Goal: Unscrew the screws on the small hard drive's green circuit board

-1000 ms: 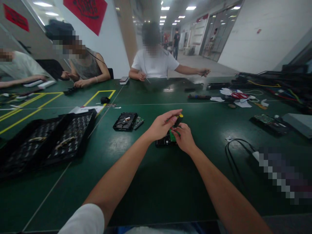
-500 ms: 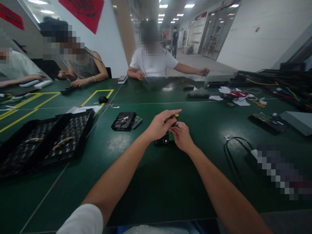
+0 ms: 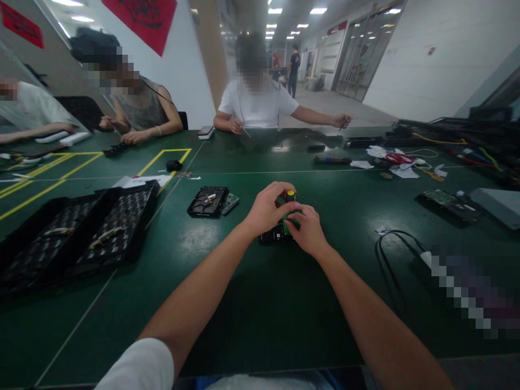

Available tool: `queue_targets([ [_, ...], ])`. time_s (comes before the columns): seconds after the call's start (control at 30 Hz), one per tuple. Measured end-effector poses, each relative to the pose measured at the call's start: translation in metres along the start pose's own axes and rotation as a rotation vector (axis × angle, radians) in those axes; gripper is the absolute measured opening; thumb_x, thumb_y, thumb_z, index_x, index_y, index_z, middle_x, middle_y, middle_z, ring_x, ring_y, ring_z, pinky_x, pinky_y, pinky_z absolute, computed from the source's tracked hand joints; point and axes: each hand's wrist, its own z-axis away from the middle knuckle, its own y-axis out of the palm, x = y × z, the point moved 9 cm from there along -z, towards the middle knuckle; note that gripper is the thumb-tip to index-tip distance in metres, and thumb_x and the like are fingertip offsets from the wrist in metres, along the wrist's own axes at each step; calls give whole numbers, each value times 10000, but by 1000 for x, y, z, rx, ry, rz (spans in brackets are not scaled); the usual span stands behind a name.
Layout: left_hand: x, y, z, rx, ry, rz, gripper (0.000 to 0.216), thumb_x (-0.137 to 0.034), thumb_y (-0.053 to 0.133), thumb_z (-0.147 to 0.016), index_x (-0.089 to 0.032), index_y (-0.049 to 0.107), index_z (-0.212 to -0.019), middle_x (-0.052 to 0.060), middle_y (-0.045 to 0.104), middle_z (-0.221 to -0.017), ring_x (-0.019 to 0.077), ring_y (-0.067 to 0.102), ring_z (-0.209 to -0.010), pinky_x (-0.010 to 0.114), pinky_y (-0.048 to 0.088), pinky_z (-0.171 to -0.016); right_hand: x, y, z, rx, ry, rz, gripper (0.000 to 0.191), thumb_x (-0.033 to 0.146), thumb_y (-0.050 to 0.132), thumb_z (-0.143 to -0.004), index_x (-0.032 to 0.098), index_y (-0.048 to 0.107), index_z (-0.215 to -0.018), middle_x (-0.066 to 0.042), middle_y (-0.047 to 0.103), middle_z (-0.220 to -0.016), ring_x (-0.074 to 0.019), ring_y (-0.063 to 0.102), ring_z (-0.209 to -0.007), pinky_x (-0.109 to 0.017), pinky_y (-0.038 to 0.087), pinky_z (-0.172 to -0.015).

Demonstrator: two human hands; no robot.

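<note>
A red banner (image 3: 142, 24), cropped at top, its dark characters unreadable, hangs beyond a green surface (image 3: 260, 325) where the left hand's (image 3: 264, 210) fingers grip a yellow-topped tool (image 3: 290, 196); what the right hand's (image 3: 310, 233) fingers hold cannot be told. Beneath them lies a half-hidden black device (image 3: 269, 235), its white label (image 3: 278, 235) illegible.

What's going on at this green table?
A person's left hand grips an upright yellow-topped tool over a black device with a green board. Their right hand is close beside it; what it touches is unclear. To the left lie a second black device and a loose circuit board. Opposite sits a person in white.
</note>
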Motion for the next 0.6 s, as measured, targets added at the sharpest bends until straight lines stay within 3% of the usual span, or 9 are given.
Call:
queue_targets([
  [0.6,1,6,2,47,-51,125,317,-369,619,-988,-201,674,-1251,90,723,-1175,184,706,-994,269,588,-772,5,7,-3,8,20,16,85,232,629,-906,223,713,-893,-121,647,-1272,-331,521,-1264,-550,414,-1051],
])
